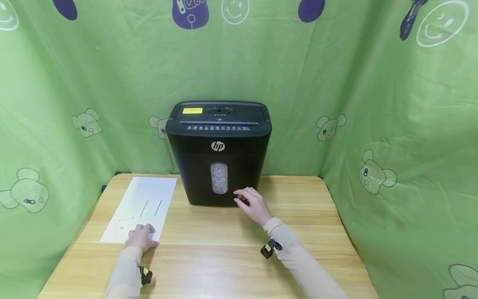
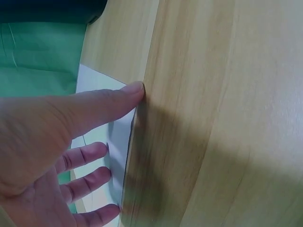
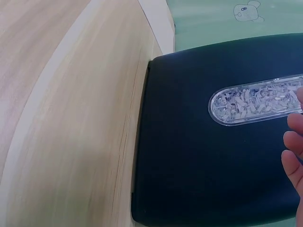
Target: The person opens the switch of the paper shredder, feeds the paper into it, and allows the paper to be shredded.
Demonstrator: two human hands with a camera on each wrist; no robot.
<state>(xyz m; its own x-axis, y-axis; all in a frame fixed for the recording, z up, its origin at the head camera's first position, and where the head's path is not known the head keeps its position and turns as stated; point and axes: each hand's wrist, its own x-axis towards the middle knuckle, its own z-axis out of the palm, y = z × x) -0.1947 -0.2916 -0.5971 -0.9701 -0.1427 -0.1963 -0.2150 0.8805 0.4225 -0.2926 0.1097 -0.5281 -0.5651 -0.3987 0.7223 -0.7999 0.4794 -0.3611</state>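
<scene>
A white sheet of paper (image 1: pixel 143 201) with a few dark line marks lies on the left part of the table. My left hand (image 1: pixel 141 236) is at its near right corner. In the left wrist view the thumb (image 2: pixel 111 101) stretches to the corner of the sheet, while the other fingers rest over the paper, spread apart. My right hand (image 1: pixel 255 204) hovers in front of a black HP paper shredder (image 1: pixel 239 166), its fingers loosely bent with nothing held. Paper shreds show behind the shredder's window (image 3: pixel 255 100); the right fingertips (image 3: pixel 293 163) enter that view at its edge.
The shredder stands upright at the back of the wooden table (image 1: pixel 209 257), its feed slot (image 1: pixel 218 123) on top. A green curtain (image 1: pixel 291 74) with printed figures surrounds the table at the back and both sides.
</scene>
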